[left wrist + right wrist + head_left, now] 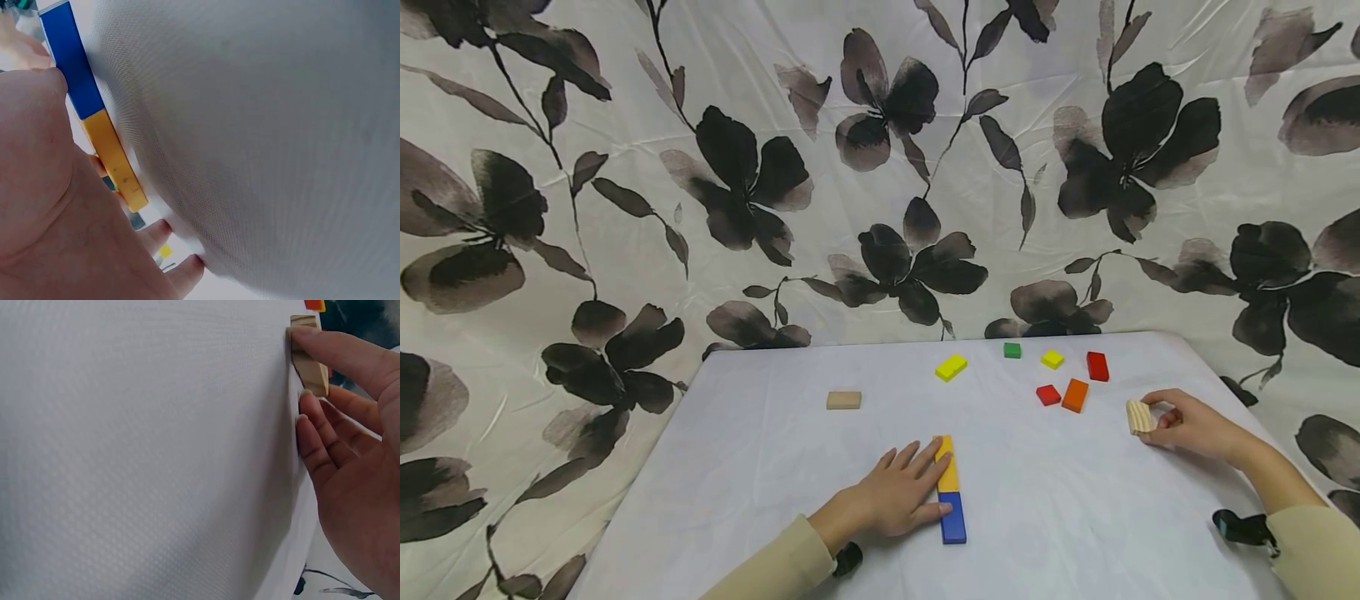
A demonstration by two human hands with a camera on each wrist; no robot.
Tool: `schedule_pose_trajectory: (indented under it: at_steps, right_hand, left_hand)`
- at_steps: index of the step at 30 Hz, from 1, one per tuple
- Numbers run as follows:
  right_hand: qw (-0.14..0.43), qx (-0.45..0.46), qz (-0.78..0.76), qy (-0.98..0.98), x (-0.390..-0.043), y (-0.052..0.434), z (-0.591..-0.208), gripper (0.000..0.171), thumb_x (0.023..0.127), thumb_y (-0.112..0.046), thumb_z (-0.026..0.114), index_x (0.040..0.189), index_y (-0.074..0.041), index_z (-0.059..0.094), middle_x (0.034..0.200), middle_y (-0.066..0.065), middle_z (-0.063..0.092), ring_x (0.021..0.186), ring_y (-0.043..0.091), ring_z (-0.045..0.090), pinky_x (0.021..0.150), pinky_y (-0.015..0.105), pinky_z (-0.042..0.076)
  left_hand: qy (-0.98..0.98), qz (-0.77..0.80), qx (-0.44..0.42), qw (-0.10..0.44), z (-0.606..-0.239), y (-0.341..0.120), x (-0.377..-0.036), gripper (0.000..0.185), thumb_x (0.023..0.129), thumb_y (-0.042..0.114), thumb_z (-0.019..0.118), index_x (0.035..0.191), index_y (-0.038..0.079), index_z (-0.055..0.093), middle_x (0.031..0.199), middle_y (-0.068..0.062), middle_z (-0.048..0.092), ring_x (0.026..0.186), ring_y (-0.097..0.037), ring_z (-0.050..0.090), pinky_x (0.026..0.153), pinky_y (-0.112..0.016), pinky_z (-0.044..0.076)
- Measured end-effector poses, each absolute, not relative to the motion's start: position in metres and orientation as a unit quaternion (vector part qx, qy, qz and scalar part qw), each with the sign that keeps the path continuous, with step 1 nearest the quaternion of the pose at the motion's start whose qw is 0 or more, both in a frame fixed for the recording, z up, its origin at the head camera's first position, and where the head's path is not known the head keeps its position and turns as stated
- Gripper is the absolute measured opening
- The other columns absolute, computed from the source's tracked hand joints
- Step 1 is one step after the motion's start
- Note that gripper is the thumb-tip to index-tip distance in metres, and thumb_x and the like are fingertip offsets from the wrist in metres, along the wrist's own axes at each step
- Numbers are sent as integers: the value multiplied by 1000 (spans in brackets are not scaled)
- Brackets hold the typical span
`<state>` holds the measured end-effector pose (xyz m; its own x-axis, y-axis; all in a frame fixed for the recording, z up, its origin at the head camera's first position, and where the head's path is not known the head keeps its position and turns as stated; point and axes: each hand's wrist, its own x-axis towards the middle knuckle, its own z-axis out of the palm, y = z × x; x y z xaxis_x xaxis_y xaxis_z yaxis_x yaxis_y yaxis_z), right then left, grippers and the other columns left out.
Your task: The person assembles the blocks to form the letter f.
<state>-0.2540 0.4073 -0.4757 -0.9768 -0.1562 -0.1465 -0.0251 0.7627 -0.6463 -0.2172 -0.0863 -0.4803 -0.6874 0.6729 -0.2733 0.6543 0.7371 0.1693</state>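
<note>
My left hand (895, 498) lies with fingers spread beside two blocks set end to end. Its thumb touches the blue block (953, 529), and its fingertips reach onto the orange-yellow block (951, 475). In the left wrist view, the blue block (72, 59) and the orange-yellow block (115, 161) run in one line along the palm side. Over at the right of the table, my right hand (1202, 427) pinches a pale wooden block (1138, 417) between thumb and fingers. Seen from the right wrist, the thumb presses on the wood-grained block (307, 365).
A flat tan block (844, 401) lies at the left. Toward the back are yellow blocks (951, 367), a green block (1012, 351), red blocks (1097, 367) and an orange block (1075, 396). A flowered cloth (880, 200) hangs behind the white table (760, 483).
</note>
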Motion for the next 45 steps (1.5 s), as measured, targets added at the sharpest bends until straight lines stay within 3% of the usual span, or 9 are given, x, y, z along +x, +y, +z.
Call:
schedule_pose_trajectory:
  at_steps: [13, 33, 38, 45]
  right_hand:
    - [61, -62, -337, 938, -249, 396, -473, 69, 83, -23, 87, 129, 15, 52, 98, 8, 66, 85, 16, 59, 69, 22, 51]
    - [37, -97, -337, 936, -250, 332, -452, 71, 78, -21, 91, 128, 13, 54, 101, 10, 64, 91, 22, 60, 73, 17, 54]
    - [38, -112, -342, 932, -251, 318, -448, 71, 79, -21, 91, 129, 13, 54, 103, 10, 65, 92, 22, 61, 75, 20, 57]
    - [31, -134, -342, 930, -252, 299, -444, 63, 79, -21, 90, 124, 8, 59, 101, 7, 64, 92, 22, 62, 84, 36, 59]
  left_hand:
    - [919, 23, 357, 165, -473, -85, -214, 78, 103, 69, 27, 166, 25, 14, 173, -1, 3, 157, -32, 14, 122, -60, 21]
    - [921, 15, 357, 158, -472, -86, -212, 78, 103, 69, 28, 166, 25, 15, 173, -1, 4, 157, -31, 15, 122, -59, 22]
    - [921, 15, 355, 159, -472, -85, -212, 78, 103, 68, 29, 166, 25, 15, 173, -1, 5, 157, -31, 15, 122, -58, 22]
    - [922, 11, 354, 159, -472, -85, -212, 77, 104, 68, 29, 166, 25, 15, 173, -1, 5, 157, -31, 15, 122, -58, 22]
